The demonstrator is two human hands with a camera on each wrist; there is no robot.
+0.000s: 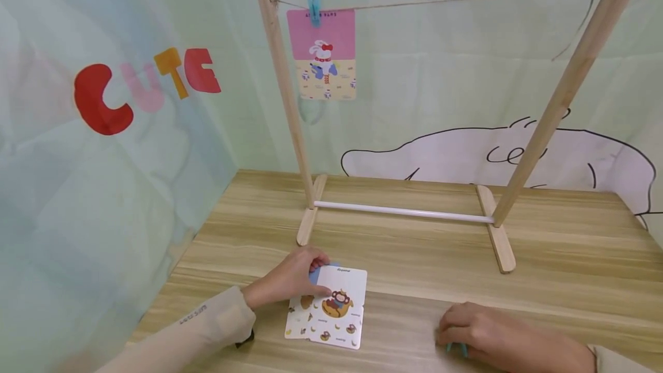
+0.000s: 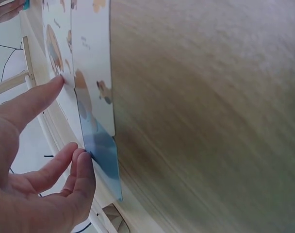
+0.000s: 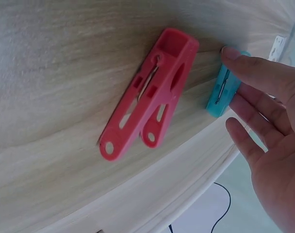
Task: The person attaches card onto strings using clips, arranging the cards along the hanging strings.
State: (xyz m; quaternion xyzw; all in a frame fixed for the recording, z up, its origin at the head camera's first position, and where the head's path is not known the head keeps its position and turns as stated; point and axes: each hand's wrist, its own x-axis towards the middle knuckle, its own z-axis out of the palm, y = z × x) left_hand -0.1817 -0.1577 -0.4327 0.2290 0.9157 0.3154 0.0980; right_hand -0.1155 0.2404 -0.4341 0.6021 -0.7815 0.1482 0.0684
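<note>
My left hand holds a small fanned stack of cards on the table. Its thumb lies on the white monkey card, and the curled fingers touch the far edge of a blue-edged card beneath. At the lower right, my right hand pinches a teal clothespin at the tabletop, between thumb and fingers. Nearby in the right wrist view lies a red clothespin. A pink and yellow rabbit card hangs on the string, clipped by a blue clothespin.
Behind the hands stands a wooden frame, its left post and right post joined by a string on top and a white rod below. The wooden table meets a printed cloth backdrop.
</note>
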